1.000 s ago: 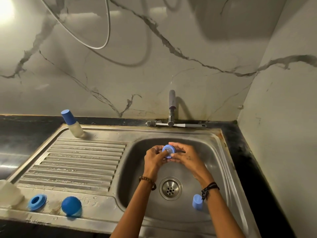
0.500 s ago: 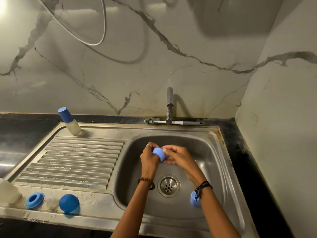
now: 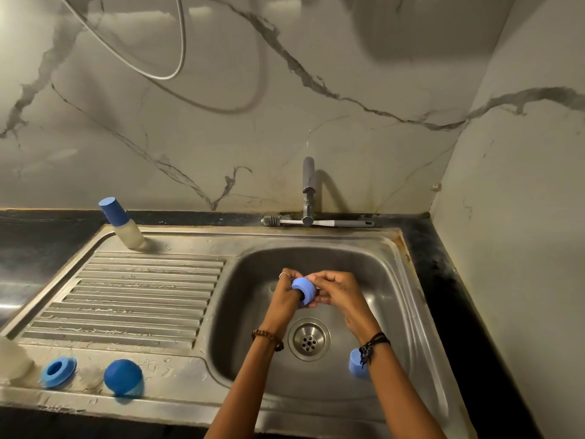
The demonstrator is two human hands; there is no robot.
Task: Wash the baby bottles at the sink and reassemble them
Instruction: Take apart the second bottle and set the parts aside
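I've got both hands, left hand (image 3: 286, 291) and right hand (image 3: 335, 288), holding a blue collar ring (image 3: 304, 291) over the sink (image 3: 392, 280), so probably midway: one capped bottle (image 3: 122, 223) stands done, loose blue bits still wait.
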